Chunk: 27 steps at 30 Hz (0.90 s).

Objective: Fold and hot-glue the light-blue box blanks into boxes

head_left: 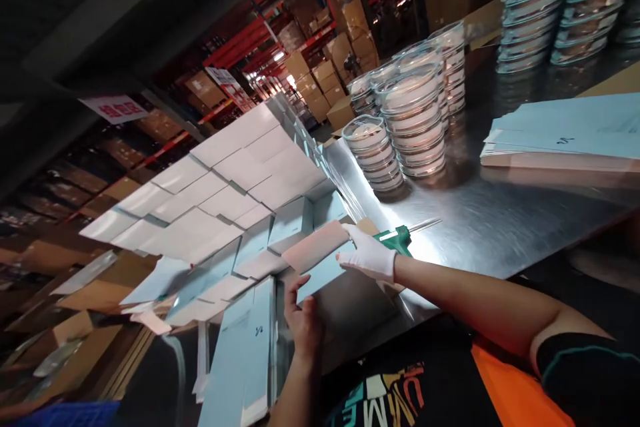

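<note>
Between my hands is a long, narrow pale-blue and white paper box (pixel 320 276), held tilted above the metal table. My bare left hand (pixel 304 317) grips its near left end, fingers curled at the edge. A white glove covers my right hand (pixel 370 255), which is closed around the box's right end with the thumb on the front face. Just beyond the glove lies a green glue gun (pixel 395 239), partly hidden by that hand. Flat pale-blue card blanks (pixel 233 353) are stacked beside my left forearm.
Rows of stacked white boxes (pixel 235 180) stand at the left back. Clear round containers with pale contents (pixel 413 120) rise in several stacks on the metal table (pixel 480 233). More card blanks (pixel 575 133) lie at right. Open cartons (pixel 85 347) are at far left.
</note>
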Each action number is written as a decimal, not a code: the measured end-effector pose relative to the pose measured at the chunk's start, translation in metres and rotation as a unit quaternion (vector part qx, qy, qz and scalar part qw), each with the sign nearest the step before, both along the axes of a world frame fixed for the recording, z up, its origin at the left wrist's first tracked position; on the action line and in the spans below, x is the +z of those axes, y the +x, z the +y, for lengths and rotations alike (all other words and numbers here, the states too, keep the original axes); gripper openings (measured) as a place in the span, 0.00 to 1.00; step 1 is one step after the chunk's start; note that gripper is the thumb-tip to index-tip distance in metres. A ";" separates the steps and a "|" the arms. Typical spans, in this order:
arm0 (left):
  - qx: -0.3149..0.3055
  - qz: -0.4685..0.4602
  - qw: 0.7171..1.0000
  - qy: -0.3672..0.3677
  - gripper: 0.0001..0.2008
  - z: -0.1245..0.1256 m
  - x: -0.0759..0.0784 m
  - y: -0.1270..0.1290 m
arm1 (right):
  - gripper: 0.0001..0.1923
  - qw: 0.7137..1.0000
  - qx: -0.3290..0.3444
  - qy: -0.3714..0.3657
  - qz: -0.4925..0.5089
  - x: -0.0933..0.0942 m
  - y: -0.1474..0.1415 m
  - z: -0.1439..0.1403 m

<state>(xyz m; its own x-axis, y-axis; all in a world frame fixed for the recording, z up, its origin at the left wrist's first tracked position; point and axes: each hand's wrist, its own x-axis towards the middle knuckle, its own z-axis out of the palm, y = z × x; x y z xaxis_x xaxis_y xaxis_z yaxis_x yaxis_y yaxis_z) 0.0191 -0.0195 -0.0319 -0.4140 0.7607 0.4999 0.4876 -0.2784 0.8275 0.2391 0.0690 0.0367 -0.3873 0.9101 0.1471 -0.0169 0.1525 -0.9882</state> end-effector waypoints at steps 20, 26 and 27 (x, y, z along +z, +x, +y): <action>-0.274 0.101 0.917 0.272 0.20 0.014 0.039 -0.005 | 0.21 0.921 0.145 0.358 -0.045 -0.005 0.035 -0.015; -0.281 0.106 0.915 0.268 0.18 0.010 0.039 -0.003 | 0.26 0.928 0.128 0.342 -0.074 -0.018 0.040 -0.020; -0.281 0.107 0.916 0.265 0.18 0.010 0.039 -0.004 | 0.31 0.938 0.108 0.318 -0.086 -0.026 0.039 -0.022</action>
